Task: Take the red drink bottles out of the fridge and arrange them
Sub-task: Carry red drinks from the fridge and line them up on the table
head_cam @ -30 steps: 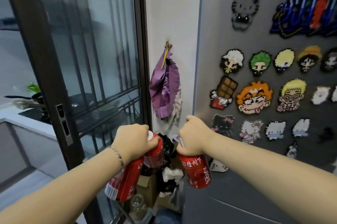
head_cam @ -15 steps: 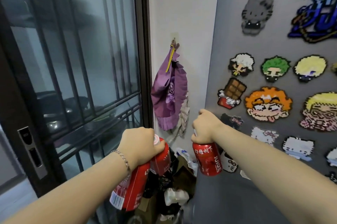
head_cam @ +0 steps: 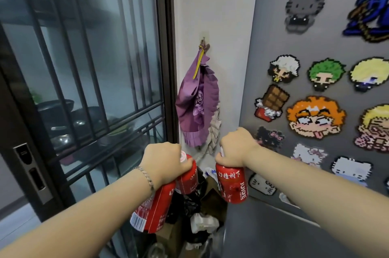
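My left hand (head_cam: 164, 161) grips two red drink bottles by their tops: one (head_cam: 153, 209) hangs tilted down to the left, the other (head_cam: 188, 177) hangs beside it. My right hand (head_cam: 235, 148) grips the neck of a third red bottle (head_cam: 231, 184) with white lettering, hanging upright. The grey fridge door (head_cam: 273, 26) on the right is closed and covered with pixel-art magnets. Both hands hang in front of the gap between the fridge and the sliding door.
A dark-framed glass sliding door (head_cam: 88, 68) with bars fills the left. A purple cloth (head_cam: 197, 106) hangs from a wall hook between door and fridge. Bags, boxes and clutter (head_cam: 200, 215) pile on the floor below my hands.
The view has drawn slightly closer to the wall corner. My right hand with its bottle has lowered a little. Both hands keep their grips.
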`<state>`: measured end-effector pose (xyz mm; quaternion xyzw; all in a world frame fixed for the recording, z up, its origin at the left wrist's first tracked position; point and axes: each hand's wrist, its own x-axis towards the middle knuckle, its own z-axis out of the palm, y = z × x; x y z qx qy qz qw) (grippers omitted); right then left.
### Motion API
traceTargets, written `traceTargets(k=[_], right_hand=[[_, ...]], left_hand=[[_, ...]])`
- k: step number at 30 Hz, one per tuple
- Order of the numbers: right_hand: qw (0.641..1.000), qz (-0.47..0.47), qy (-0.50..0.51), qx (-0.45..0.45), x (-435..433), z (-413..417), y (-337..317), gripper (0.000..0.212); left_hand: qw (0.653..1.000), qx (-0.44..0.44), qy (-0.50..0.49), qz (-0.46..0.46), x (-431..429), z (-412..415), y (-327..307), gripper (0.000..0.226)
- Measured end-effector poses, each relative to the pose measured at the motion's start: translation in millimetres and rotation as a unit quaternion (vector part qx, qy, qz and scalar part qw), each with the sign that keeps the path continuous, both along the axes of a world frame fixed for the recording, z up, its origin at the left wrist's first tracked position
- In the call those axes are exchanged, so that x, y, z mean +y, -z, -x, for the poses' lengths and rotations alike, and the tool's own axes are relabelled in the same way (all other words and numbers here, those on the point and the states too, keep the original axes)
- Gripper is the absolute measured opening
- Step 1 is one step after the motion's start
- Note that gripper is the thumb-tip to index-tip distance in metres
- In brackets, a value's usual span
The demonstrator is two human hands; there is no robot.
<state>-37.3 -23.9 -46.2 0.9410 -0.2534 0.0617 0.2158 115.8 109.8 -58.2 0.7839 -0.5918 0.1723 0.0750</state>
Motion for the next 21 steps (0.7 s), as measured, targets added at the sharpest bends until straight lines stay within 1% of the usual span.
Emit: traceTargets(k=[3,8,12,15,17,21], right_hand=[[0.999,-0.022,0.008,-0.033,23.6,1.8,2.8,0.029],[0.992,-0.089,-0.006,-0.086,66.8,3.0,11.3,0.025],[0.991,-0.088,-0.045,-0.092,111.1,-3.9,18.4,0.032],[0.989,-0.071,-0.106,-0.076,141.5,-12.0,28.2,0.026],[0.986,-0.060,-0.141,-0.069,156.6,-16.3,38.6,0.032],[0.966,-0.104,-0.229,-0.056,196.0,-18.4,61.4,0.035]], left_hand=[[1.000,-0.002,-0.007,-0.007,18.0,1.3,1.9,0.047],[0.999,-0.007,-0.017,-0.036,60.6,10.5,12.3,0.048],[0.998,-0.004,-0.053,-0.042,110.3,20.6,22.4,0.047],[0.993,0.010,-0.111,-0.032,153.5,32.5,34.8,0.045],[0.989,0.013,-0.146,-0.025,178.2,40.9,42.2,0.045],[0.969,0.024,-0.244,-0.029,236.7,72.8,60.4,0.044]])
